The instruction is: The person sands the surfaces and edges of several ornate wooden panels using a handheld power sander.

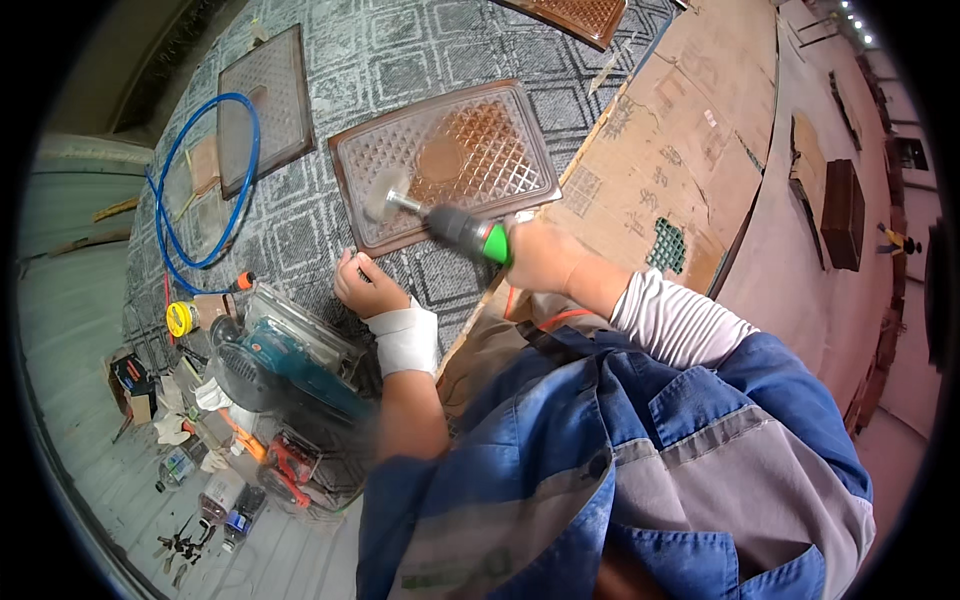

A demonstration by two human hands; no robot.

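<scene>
My right hand is wrapped round a black rotary grinder with a green band. Its round head is blurred by motion over the lower left part of a brown panel. The panel has a raised diamond pattern with a round patch in the middle, and whitish dust dulls its left half. My left hand is at the panel's near left corner, its fingers curled closed. What those fingers hold, if anything, I cannot make out.
A second dusty panel and a coiled blue hose lie at left on the patterned grey carpet. Nearer are a teal power tool, a yellow tin and several bottles. Cardboard covers the right side. Another panel shows at the far edge.
</scene>
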